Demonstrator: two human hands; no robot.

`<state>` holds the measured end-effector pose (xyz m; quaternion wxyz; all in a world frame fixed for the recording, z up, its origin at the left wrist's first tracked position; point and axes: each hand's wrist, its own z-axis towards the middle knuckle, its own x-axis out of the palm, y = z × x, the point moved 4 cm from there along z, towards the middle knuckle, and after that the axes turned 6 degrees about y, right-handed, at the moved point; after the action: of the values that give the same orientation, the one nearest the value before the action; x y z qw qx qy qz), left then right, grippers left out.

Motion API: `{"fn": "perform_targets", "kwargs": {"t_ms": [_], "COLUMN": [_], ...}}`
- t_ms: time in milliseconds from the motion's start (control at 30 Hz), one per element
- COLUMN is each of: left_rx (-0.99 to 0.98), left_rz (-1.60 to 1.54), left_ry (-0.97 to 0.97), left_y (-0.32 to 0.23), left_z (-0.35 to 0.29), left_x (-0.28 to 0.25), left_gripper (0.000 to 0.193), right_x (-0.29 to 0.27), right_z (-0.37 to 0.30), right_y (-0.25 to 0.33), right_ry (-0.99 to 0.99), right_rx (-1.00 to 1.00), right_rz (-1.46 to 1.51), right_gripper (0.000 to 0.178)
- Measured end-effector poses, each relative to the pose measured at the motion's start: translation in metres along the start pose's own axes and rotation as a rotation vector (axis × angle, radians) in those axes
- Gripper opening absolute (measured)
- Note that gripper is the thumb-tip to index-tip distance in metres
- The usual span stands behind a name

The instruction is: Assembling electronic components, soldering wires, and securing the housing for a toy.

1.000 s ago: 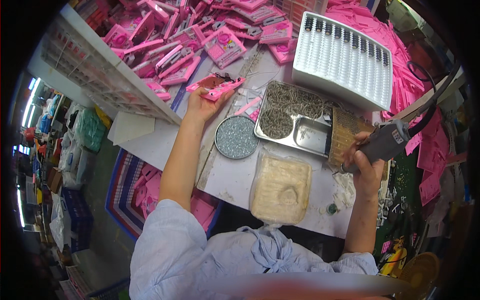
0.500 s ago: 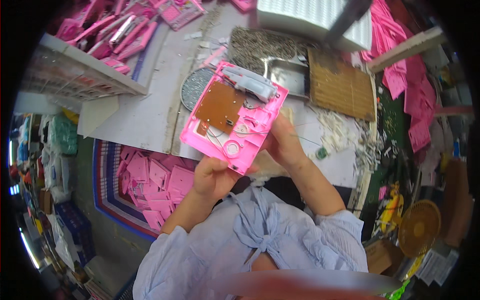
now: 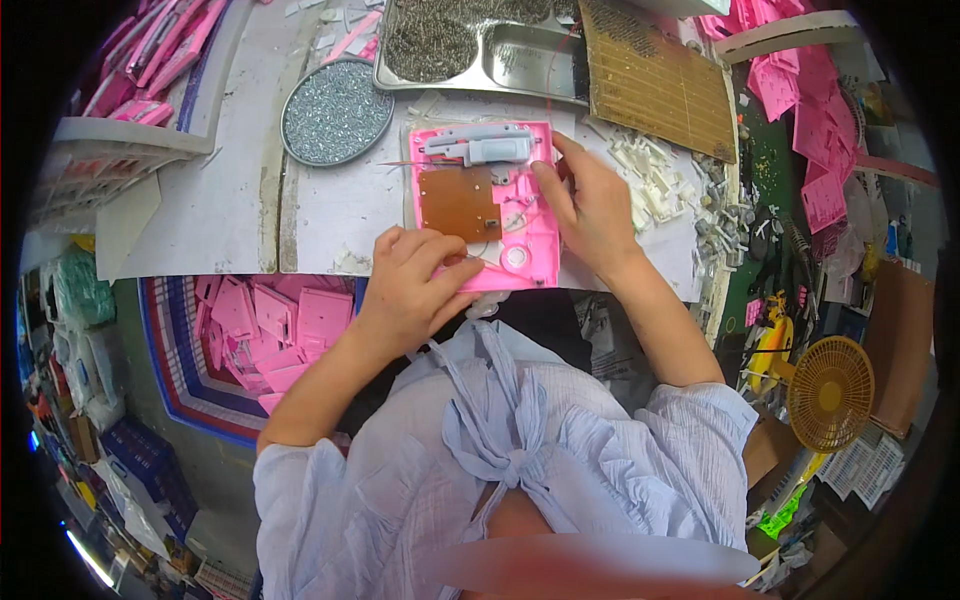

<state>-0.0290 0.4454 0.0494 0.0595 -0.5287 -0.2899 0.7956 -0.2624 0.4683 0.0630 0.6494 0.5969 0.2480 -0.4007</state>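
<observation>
A pink plastic housing [image 3: 545,245] lies open side up at the near edge of the table. Fixed inside it are a brown circuit board [image 3: 455,200], a long grey plastic part [image 3: 490,148] along the far side and a small white ring [image 3: 515,259]. Thin wires run over its near part. My right hand [image 3: 592,200] grips the right edge, thumb on the rim and fingers around the far corner. At the near left corner my left hand [image 3: 415,285] is closed around the edge, fingers curled over the top; its fingertips are partly hidden.
Beyond the housing stand a round dish of small metal screws [image 3: 338,112] and a metal tray [image 3: 535,75] with more screws. Right of them lie a corrugated cardboard piece [image 3: 655,85] and loose white parts [image 3: 645,180]. A basket [image 3: 165,365] of pink panels sits below left.
The housing has come down from the raised, tilted hold onto the table and turned square to me. My left hand has shifted from beneath its near edge to over the near left corner.
</observation>
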Motion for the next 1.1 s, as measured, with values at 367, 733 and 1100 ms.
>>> {"fn": "perform_targets", "kwargs": {"t_ms": [367,733,1100], "left_rx": [0.034,-0.173,-0.221], "left_rz": [-0.083,0.291,0.124], "left_ry": [0.165,-0.002,-0.109], "left_y": [0.006,0.023,0.023], "left_z": [0.016,0.096,0.088], "left_x": [-0.008,0.019,0.011], "left_gripper": [0.023,0.008,0.006], "right_x": [0.004,0.009,0.012], "right_z": [-0.002,0.001,0.009], "right_y": [-0.031,-0.018,-0.008], "right_ry": [0.035,0.089,0.035], "right_rx": [0.138,0.149,-0.233], "right_rz": [0.415,0.160,0.022], "right_gripper": [0.012,0.018,0.017]}}
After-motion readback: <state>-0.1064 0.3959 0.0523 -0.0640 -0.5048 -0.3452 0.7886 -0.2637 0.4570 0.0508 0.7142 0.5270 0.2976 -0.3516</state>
